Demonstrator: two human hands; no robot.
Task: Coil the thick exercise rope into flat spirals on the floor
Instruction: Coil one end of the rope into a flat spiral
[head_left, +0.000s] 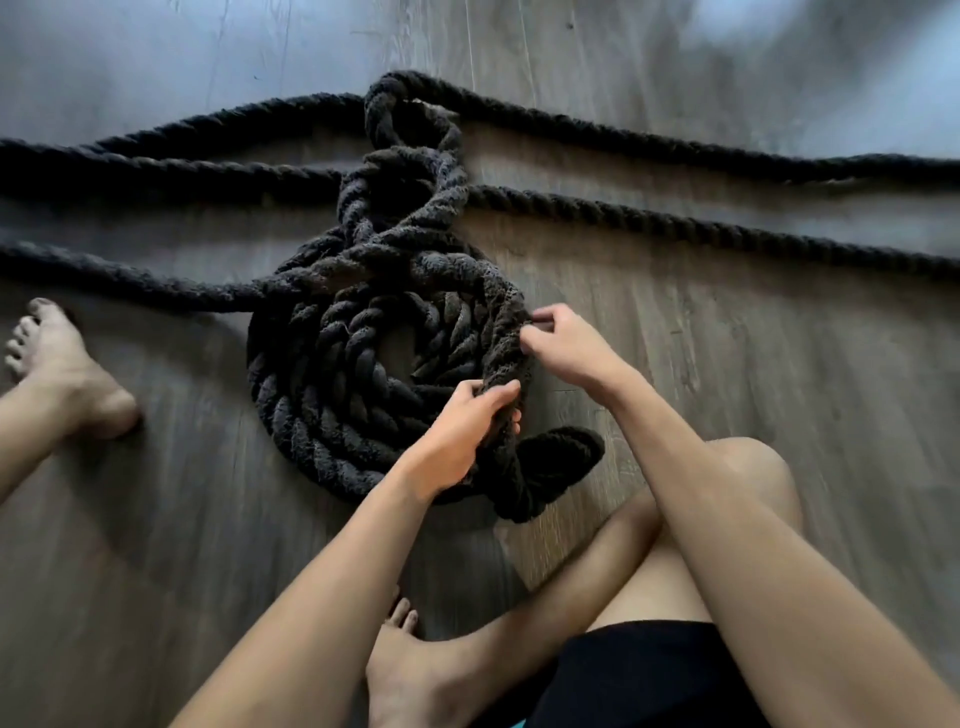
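Observation:
A thick black twisted rope (332, 395) lies partly wound into a loose spiral on the wooden floor in front of me. More of it twists upward from the spiral and long strands (675, 223) run off left and right. My left hand (462, 431) grips the outer turn at the spiral's lower right. My right hand (563, 348) pinches the same turn a little higher, on the right edge. The rope's wrapped end (556, 462) pokes out just below my left hand.
I sit on the grey-brown wooden floor (156, 545). My left foot (57, 374) is stretched out at the far left. My right leg is folded, knee (743, 478) at the right and foot (410, 665) near the bottom centre.

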